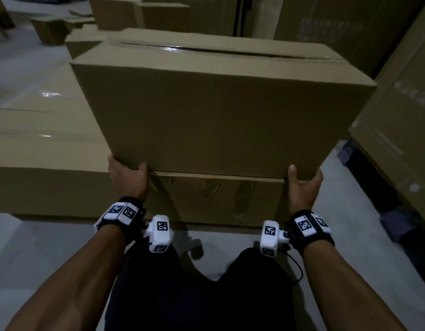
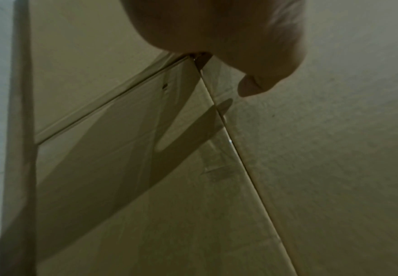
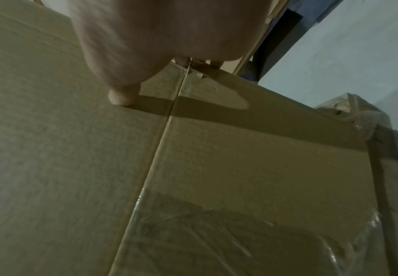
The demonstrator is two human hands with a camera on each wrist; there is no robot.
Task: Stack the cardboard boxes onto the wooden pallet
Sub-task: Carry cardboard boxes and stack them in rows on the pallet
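The cardboard box sits on a lower box in the stack. The left hand and right hand each grasp a bottom corner; squaring its edges before letting go would serve best.

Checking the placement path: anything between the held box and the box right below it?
Nothing visible. The left hand and right hand grip the cardboard box at its bottom corners, right above the lower box; only fingers curled under the corners could get caught.
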